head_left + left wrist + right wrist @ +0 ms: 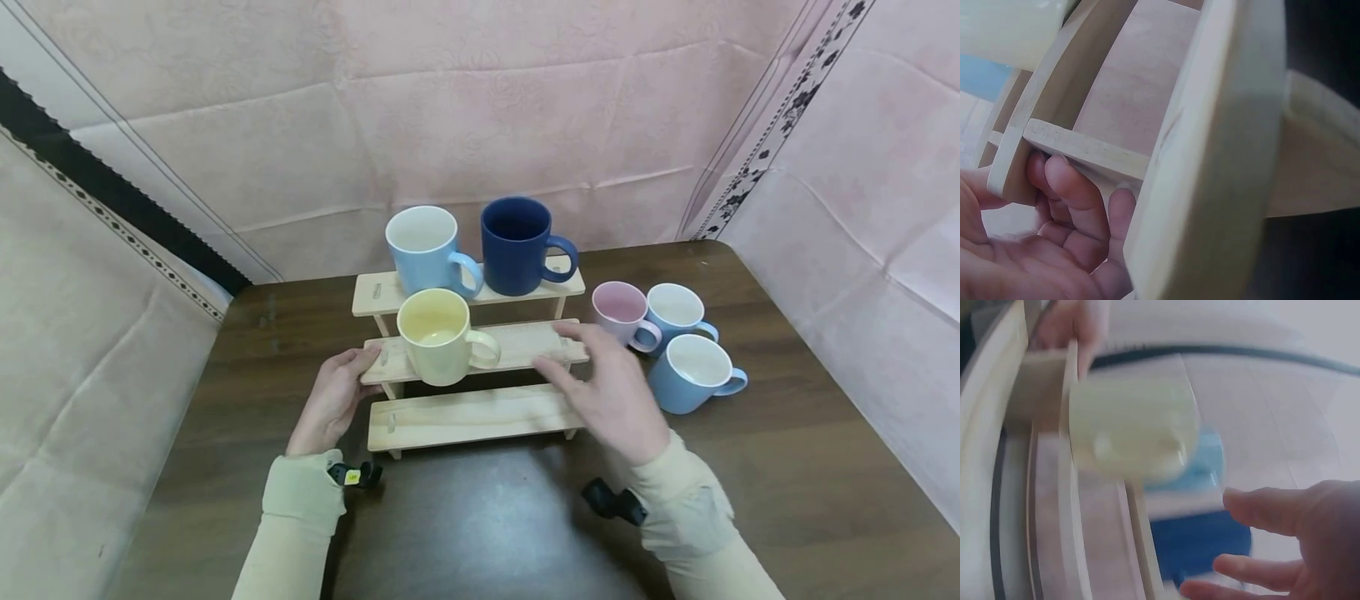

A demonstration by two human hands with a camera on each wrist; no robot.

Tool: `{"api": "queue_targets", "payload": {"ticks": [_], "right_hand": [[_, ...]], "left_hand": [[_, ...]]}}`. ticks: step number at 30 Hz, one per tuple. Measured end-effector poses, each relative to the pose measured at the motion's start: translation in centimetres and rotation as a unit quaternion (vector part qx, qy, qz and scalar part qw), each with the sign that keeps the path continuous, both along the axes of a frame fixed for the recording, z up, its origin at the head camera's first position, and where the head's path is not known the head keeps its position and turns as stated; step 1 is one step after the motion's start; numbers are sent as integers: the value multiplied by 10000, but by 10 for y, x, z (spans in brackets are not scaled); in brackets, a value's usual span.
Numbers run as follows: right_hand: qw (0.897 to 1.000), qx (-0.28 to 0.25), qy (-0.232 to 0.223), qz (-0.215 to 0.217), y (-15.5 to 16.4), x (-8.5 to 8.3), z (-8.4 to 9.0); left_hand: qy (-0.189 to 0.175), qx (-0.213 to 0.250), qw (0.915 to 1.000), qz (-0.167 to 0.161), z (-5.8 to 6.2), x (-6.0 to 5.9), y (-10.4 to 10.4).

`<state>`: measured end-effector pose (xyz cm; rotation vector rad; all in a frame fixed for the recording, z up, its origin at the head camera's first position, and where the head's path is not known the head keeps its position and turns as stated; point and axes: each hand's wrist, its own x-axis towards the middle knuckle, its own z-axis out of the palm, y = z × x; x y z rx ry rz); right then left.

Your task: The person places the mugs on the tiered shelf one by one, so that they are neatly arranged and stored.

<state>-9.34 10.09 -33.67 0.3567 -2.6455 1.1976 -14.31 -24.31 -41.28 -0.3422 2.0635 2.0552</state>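
A three-step wooden shelf (472, 415) stands on the table. My left hand (335, 403) grips the left end of its middle step, fingers curled underneath in the left wrist view (1079, 219). On that step sits a pale yellow mug (431, 342), its handle to the right. The top step carries a light blue mug (423, 258) and a dark blue mug (513, 254). My right hand (618, 396) hovers by the right end of the middle and bottom steps, fingers spread and holding nothing; it looks slightly blurred.
Right of the shelf, a pink mug (609, 321) and two light blue mugs, one behind (663, 329) and one in front (678, 387), stand close together on the dark wooden table (480, 533). Pale cloth (480, 125) hangs behind and at both sides.
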Motion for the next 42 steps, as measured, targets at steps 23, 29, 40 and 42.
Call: {"api": "queue_targets", "payload": {"ticks": [23,29,40,42], "right_hand": [[9763,748,-1141,-1682,180,-1,-69],[9781,840,-1188,-1489,182,-5,-71],[9786,918,-1262,-1343,184,-6,-77],[9788,936,-1267,-1307,185,-7,-78]], "left_hand": [[31,111,9999,-66,-2,0,0],[50,105,9999,-68,-2,1,0],[123,204,9997,-25,-2,1,1],[127,210,9997,-19,-3,0,1]]}}
